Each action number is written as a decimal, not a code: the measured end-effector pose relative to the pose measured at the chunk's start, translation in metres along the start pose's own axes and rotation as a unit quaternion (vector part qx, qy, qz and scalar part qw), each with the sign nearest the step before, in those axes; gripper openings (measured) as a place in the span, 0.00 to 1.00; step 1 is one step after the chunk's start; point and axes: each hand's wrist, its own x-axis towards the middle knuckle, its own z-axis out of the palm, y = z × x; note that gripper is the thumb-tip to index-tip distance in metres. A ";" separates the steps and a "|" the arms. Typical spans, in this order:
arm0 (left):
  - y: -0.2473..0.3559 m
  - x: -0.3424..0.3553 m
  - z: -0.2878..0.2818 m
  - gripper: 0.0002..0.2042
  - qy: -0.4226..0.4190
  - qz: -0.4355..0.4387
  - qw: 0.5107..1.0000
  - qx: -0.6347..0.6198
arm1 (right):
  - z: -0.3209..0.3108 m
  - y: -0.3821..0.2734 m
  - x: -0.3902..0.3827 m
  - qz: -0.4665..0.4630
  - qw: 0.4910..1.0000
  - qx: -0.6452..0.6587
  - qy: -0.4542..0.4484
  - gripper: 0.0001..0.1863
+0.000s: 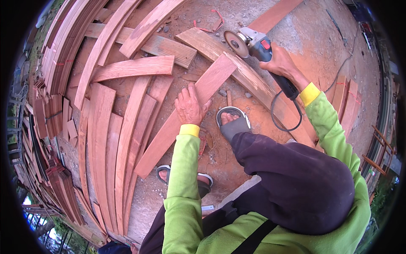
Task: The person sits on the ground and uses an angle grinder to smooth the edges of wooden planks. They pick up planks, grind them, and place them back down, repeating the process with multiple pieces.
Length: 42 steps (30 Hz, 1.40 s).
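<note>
My right hand (281, 63) is wrapped round the body of an angle grinder (259, 45), dark with a red switch. Its round disc (236, 43) stands to the left, just beyond the far end of a reddish wooden board (215, 78). That board slants from near my left foot up to the right, its far end lying over a long timber plank (258, 82). My left hand (189, 104) grips the middle of the board, fingers over its top and thumb at the right edge. The grinder's cord (275, 112) loops down below its handle.
Many loose planks (101, 152) lie fanned out on the left, with stacked boards (63, 46) behind them. A red strap (213, 25) lies on the dirt beyond the grinder. My sandalled feet (232, 120) are close to the board. More boards (347, 101) lie at the right.
</note>
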 end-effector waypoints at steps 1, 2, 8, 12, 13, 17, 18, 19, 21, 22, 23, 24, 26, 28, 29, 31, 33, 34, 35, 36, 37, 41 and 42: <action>0.000 0.000 0.000 0.39 -0.001 0.000 1.000 0.001 | 0.002 0.002 0.000 -0.007 1.000 -0.003 0.007 0.30; 0.000 0.000 0.000 0.39 -0.001 0.001 1.000 0.001 | 0.003 0.003 0.000 -0.013 1.000 -0.005 0.014 0.29; -0.001 0.000 -0.002 0.39 -0.007 -0.002 1.000 0.003 | 0.008 0.004 0.002 -0.004 1.000 -0.017 0.006 0.31; 0.000 0.001 -0.001 0.40 -0.005 -0.003 1.000 0.007 | 0.011 0.006 0.002 -0.006 1.000 -0.006 0.012 0.30; -0.001 0.001 -0.001 0.40 -0.003 -0.003 1.000 0.009 | 0.006 0.003 0.000 -0.004 1.000 0.005 0.014 0.30; 0.002 0.001 -0.003 0.42 0.002 -0.009 1.000 0.000 | -0.013 -0.001 -0.003 0.003 0.997 0.059 0.042 0.30; 0.004 0.001 -0.003 0.42 0.030 0.000 1.000 -0.002 | -0.016 0.001 -0.004 0.005 0.996 0.071 0.052 0.29; 0.006 0.001 -0.004 0.42 0.058 0.009 0.998 -0.004 | -0.019 0.004 -0.004 -0.002 0.994 0.078 0.071 0.30; 0.017 0.000 -0.010 0.40 0.133 0.043 0.990 0.000 | -0.030 0.002 -0.010 0.017 0.988 0.118 0.095 0.32; 0.027 0.000 -0.015 0.39 0.169 0.060 0.984 0.001 | -0.034 0.002 -0.014 0.027 0.984 0.138 0.107 0.33; 0.041 0.001 -0.015 0.38 0.141 0.071 0.983 -0.091 | -0.036 0.005 -0.018 0.028 0.982 0.142 0.123 0.32; 0.060 0.002 -0.016 0.36 0.114 0.078 0.974 -0.179 | -0.039 0.004 -0.022 0.044 0.974 0.186 0.122 0.32; 0.108 0.003 -0.024 0.33 0.032 0.066 0.922 -0.381 | -0.041 -0.003 -0.035 0.072 0.952 0.272 0.119 0.30; 0.153 0.005 -0.030 0.36 -0.120 0.018 0.832 -0.541 | -0.044 -0.016 -0.049 0.091 0.922 0.355 0.123 0.28; 0.172 0.008 -0.033 0.36 -0.196 -0.006 0.793 -0.576 | -0.045 -0.017 -0.056 0.100 0.905 0.392 0.127 0.27; 0.200 0.016 -0.043 0.34 -0.281 -0.020 0.706 -0.649 | -0.034 -0.008 -0.066 0.108 0.870 0.458 0.148 0.26; 0.211 0.016 -0.043 0.30 -0.303 -0.052 0.648 -0.697 | -0.030 -0.006 -0.076 0.119 0.854 0.486 0.144 0.26; 0.210 0.014 -0.038 0.29 -0.299 -0.081 0.630 -0.712 | -0.025 -0.007 -0.079 0.111 0.828 0.531 0.145 0.26; 0.209 0.014 -0.035 0.28 -0.308 -0.068 0.641 -0.699 | -0.022 -0.003 -0.082 0.129 0.807 0.559 0.141 0.26; 0.211 0.013 -0.033 0.28 -0.322 -0.053 0.648 -0.689 | -0.019 0.004 -0.088 0.117 0.802 0.566 0.151 0.27; 0.215 0.013 -0.038 0.27 -0.310 -0.047 0.661 -0.681 | -0.009 0.022 -0.088 0.104 0.749 0.641 0.130 0.29; 0.207 0.016 -0.042 0.27 -0.309 -0.026 0.681 -0.663 | -0.003 0.017 -0.081 0.093 0.563 0.820 0.056 0.39; 0.203 0.017 -0.038 0.27 -0.312 -0.032 0.673 -0.670 | -0.002 0.014 -0.081 0.085 0.552 0.828 0.057 0.40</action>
